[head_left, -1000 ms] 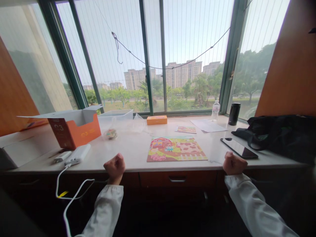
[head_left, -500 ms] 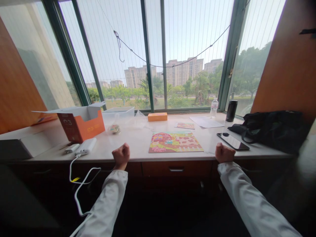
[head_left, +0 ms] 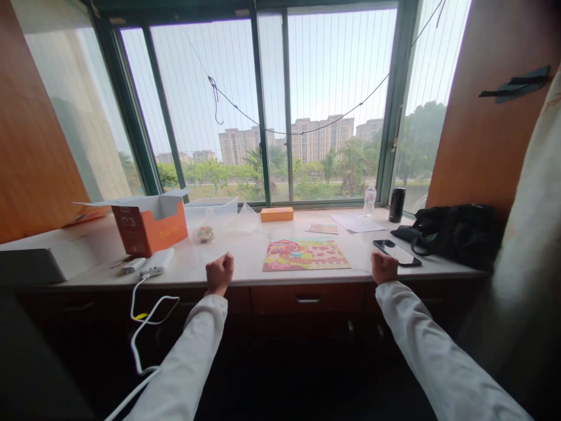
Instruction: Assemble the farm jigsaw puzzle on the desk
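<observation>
My left hand (head_left: 220,273) is closed in a fist above the front edge of the white desktop (head_left: 245,257), with nothing showing in it. My right hand (head_left: 384,268), also a fist, is near the same edge farther right, in front of a dark phone (head_left: 405,255) that it partly covers. Between my two fists lies a colourful picture board (head_left: 307,256) with a red barn and a fence. Behind it is a smaller printed card (head_left: 324,228). Neither fist appears to touch the board.
An open orange box (head_left: 151,228), white charger blocks (head_left: 158,263) with a hanging cable, a clear bin (head_left: 213,207) and a small bagged bundle (head_left: 204,234) stand left. An orange carton (head_left: 277,214) is at the back. A bottle (head_left: 370,202), black flask (head_left: 397,204) and black bag (head_left: 456,234) are right.
The camera view has tilted up and shifted, so more of the window frame and right wall shows. Both hands remain fists, and the desk objects have not moved.
</observation>
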{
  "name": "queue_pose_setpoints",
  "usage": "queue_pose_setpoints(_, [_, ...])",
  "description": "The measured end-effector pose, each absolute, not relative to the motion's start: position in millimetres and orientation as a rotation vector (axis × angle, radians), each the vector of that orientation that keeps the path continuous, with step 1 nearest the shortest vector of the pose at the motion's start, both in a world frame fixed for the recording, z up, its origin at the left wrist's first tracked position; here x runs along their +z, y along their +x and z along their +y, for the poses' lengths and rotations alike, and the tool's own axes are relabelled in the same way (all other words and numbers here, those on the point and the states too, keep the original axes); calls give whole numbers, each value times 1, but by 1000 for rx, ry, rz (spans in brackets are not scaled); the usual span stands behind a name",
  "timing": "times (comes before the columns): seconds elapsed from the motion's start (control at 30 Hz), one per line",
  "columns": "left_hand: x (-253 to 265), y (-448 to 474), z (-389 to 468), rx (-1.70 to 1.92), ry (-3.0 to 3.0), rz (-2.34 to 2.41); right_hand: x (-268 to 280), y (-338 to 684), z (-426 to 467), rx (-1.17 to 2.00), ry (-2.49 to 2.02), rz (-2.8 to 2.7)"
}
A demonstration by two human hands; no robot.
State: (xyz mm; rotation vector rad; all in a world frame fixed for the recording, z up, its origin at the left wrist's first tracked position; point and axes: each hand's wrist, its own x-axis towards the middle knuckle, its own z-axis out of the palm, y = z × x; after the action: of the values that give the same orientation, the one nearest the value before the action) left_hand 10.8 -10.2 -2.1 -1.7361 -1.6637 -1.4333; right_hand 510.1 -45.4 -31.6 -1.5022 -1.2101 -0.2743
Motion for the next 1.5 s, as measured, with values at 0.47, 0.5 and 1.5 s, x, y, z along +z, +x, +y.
queue_pose_setpoints(0.47, [-1,11,-10,-1415,-1731,-1627,-47,515,-33,-507,-1454,-1333])
queue_pose_setpoints(0.5, [-1,11,-9,-1415,-1732,-1626,-48,514,-33,-539,-1449,-1359])
queue_pose_setpoints(1.5, [-4,13,-11,-1450,-1672,-1717,-54,506,-31,-601,-1578,-1317])
